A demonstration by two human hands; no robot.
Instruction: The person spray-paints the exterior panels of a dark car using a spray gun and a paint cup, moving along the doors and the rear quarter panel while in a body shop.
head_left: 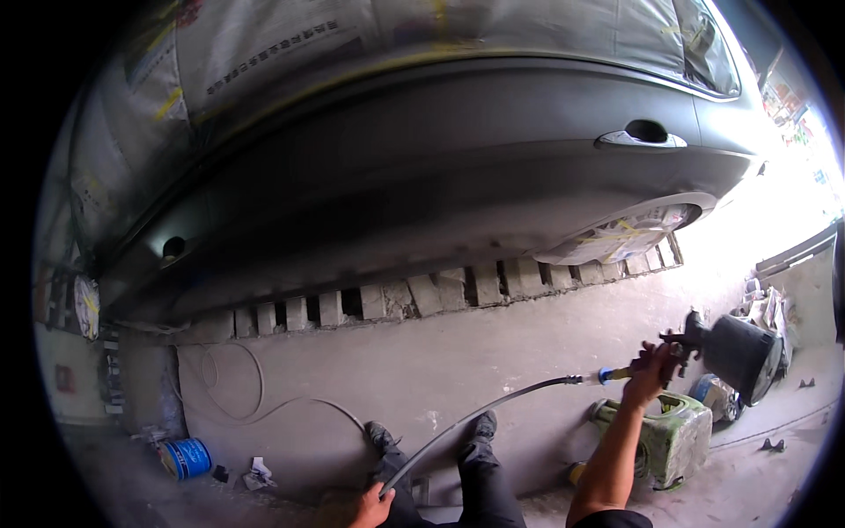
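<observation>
My right hand point(651, 374) is wrapped round the grip of a paint spray gun point(695, 327), held out to the right with its dark grey paint cup point(738, 352) on the far side of my fingers. From a blue and brass fitting under the grip, a grey air hose point(480, 415) curves down to the left. Low in front of me, my left hand point(374, 507) is closed round that hose. Ahead stands the matte dark grey side of a car point(370, 167), apart from the gun. Its door handle point(647, 141) lies up and left of the gun.
Masking sheets point(546, 31) with yellow tape cover the car's windows, and paper covers its wheel point(627, 236). A slotted floor channel point(475, 286) runs below the car. A paint-stained green stool point(682, 431) stands under my right arm. At left are loose hose loops point(260, 374) and a blue bucket point(187, 458).
</observation>
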